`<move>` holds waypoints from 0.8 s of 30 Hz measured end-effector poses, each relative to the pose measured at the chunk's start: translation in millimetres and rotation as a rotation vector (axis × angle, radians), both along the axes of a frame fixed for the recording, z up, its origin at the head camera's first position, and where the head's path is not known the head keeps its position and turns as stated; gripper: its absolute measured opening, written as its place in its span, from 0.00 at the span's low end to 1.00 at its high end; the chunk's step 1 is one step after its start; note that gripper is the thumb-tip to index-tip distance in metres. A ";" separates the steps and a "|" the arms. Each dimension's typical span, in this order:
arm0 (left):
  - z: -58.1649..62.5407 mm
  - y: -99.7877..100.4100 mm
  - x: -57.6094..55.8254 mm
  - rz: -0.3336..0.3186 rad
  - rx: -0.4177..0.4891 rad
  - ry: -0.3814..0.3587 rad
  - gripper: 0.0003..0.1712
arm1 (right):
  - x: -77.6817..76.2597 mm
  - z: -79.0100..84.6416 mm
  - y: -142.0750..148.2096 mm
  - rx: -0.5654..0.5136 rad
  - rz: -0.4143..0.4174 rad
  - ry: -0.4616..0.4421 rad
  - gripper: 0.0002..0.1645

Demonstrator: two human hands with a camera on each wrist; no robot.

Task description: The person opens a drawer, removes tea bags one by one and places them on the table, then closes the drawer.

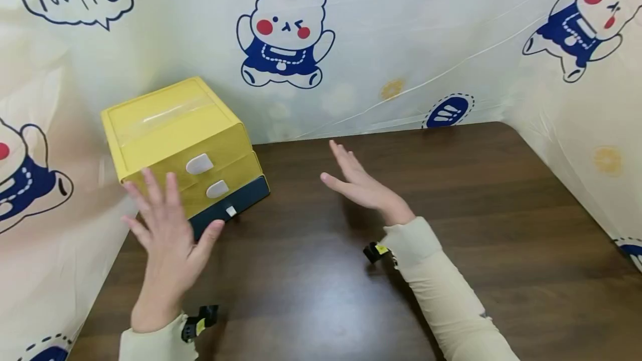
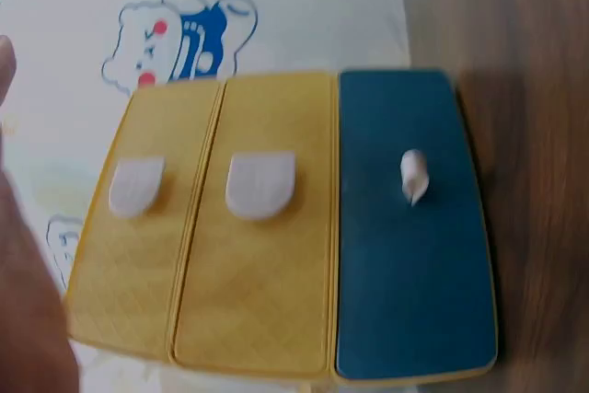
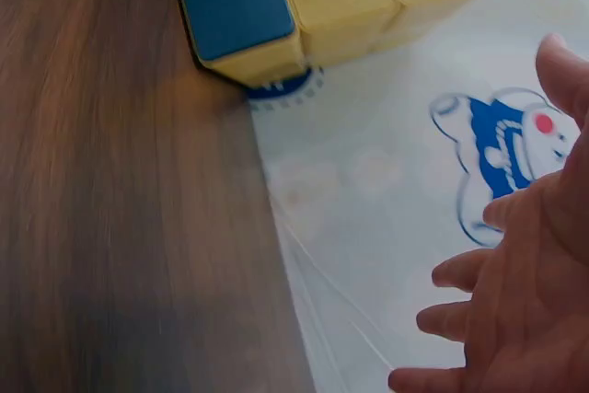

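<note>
On the back-left part of the tabletop (image 1: 311,227), a yellow drawer unit (image 1: 185,144) is sitting near the backdrop cloth (image 1: 346,110). The left hand (image 1: 168,249) is hovering at its front, fingers straight and spread apart, gripping nothing; whether they are touching it, cannot tell. The right hand (image 1: 368,188) is hanging over the tabletop, well apart from the unit, fingers extended, slightly apart, nothing held. Main risk, probably: neither hand is gripping the unit — a tug on a white tab (image 1: 199,164) could be dragging the whole thing, since it looks light and the wood smooth. A one-sided push could be skewing it into the cloth. The small knob (image 2: 414,170) on the blue bottom drawer (image 2: 396,264) is offering little purchase — fingers might be slipping off. The left wrist camera (image 1: 189,329) might be bumping a corner too.
</note>
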State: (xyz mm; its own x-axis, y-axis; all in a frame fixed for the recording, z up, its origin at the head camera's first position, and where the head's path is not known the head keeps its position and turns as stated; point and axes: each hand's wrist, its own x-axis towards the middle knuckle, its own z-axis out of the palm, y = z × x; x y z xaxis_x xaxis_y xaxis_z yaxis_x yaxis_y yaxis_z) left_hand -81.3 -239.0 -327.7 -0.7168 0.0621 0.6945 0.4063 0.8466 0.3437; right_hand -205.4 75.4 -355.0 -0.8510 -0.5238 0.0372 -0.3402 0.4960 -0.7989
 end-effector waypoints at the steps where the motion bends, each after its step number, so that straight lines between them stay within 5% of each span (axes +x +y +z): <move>1: 2.7 -3.2 -0.8 0.000 0.037 0.087 0.49 | -3.4 -0.4 -7.0 -0.032 0.019 -0.010 0.46; 5: 11.6 -13.5 -7.6 0.009 0.258 0.397 0.44 | -17.4 -1.0 -32.4 -0.141 0.019 -0.016 0.45; 7: 15.0 -20.0 -9.3 0.004 0.379 0.443 0.39 | -23.4 0.5 -43.1 -0.197 0.001 -0.008 0.44; 19: 13.0 -63.8 -11.9 -0.021 0.937 0.155 0.43 | -43.7 7.2 -108.5 -0.406 0.096 -0.139 0.38; 24: 3.5 -74.0 -17.4 -0.095 1.059 0.040 0.38 | -46.7 7.5 -126.2 -0.432 0.104 -0.163 0.39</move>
